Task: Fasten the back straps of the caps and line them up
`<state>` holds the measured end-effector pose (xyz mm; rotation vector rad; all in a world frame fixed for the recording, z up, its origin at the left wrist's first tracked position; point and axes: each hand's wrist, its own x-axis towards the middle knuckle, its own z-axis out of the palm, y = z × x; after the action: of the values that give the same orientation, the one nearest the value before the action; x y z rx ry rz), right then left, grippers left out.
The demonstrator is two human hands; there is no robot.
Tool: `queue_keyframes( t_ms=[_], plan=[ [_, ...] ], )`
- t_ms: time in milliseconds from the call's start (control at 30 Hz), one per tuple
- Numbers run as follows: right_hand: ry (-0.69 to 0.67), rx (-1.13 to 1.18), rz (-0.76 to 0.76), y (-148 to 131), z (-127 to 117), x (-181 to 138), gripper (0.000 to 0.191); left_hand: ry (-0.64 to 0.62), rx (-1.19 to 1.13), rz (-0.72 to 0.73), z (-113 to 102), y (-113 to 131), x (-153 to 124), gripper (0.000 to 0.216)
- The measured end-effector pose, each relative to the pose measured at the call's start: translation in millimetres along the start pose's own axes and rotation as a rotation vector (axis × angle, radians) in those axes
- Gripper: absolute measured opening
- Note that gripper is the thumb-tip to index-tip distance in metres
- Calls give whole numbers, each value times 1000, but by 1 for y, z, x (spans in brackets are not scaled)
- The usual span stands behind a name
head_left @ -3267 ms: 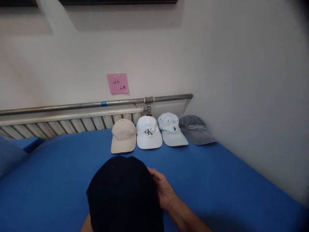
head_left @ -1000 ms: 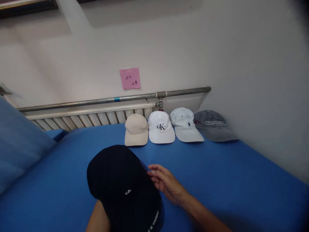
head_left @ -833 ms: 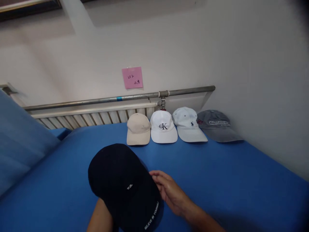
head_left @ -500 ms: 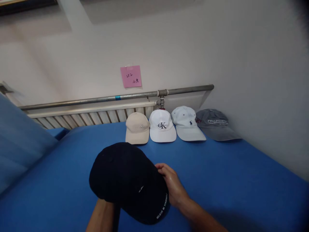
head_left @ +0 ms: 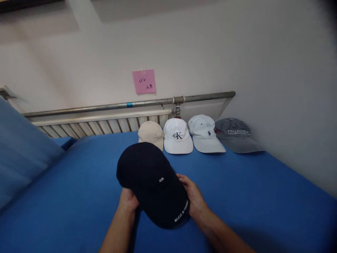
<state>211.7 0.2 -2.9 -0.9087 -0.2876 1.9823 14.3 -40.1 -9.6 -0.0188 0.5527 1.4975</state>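
A dark navy baseball cap (head_left: 150, 172) is held up between both hands, its brim tilted toward the lower right, with white lettering along the brim edge and a small white mark on the front. My left hand (head_left: 129, 199) grips the cap's lower left side, its fingers hidden under the crown. On the other side, my right hand (head_left: 192, 195) clasps the brim's right edge. Behind stand a beige cap (head_left: 150, 131), partly covered by the navy one, a white cap with black letters (head_left: 178, 142), a pale blue cap (head_left: 206, 140) and a dark grey cap (head_left: 237, 138).
The caps stand in a row on a blue-covered surface (head_left: 79, 182) against the wall. A metal pipe (head_left: 105, 108) and a white radiator (head_left: 86, 127) run behind it. A pink note (head_left: 144, 81) is stuck above, and a light blue curtain (head_left: 23, 151) hangs at left.
Both hands have moved the navy cap up and to the right. Its crown now overlaps the beige cap's brim, and more of my left hand shows.
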Motion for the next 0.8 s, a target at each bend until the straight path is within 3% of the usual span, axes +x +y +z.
queue_keyframes(
  t_ms=[100,167,267,333,500,800],
  plan=[
    [11,17,-72,-5,0,2,11,61,-57,147,11,-2,1,34],
    [22,26,-117,-6,0,3,11,-11,-80,221,17,-2,-1,39],
    [82,21,-200,-2,0,4,11,-116,-82,233,18,1,-6,41],
    [78,-15,-238,2,0,2,11,-102,-80,223,13,5,-5,39],
    [-87,-72,-171,0,3,-4,8,114,-7,143,2,14,-1,34],
    [-341,-111,-89,-27,2,-6,27,193,153,34,15,13,-15,33]
  ],
)
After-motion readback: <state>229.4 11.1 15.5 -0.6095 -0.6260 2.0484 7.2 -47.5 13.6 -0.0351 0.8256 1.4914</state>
